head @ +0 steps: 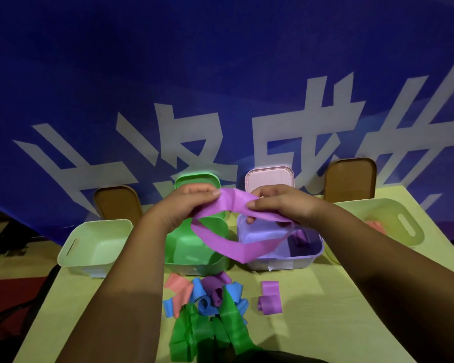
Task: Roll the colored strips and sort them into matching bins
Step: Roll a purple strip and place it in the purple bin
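blue banner (220, 74), large white characters: beyond the left hand (192, 203) and the right hand (281, 205), filling the upper view. green lid (197, 179): upright, just behind the left hand. pink lid (269, 176): upright, just behind the right hand. brown lid (118, 203): against the banner, left of the left hand. second brown lid (350, 179): right of the right hand. yellow-green table cover (325, 310): beneath both hands. red floor (11, 292), dark cables (5, 247): far left of the left hand.
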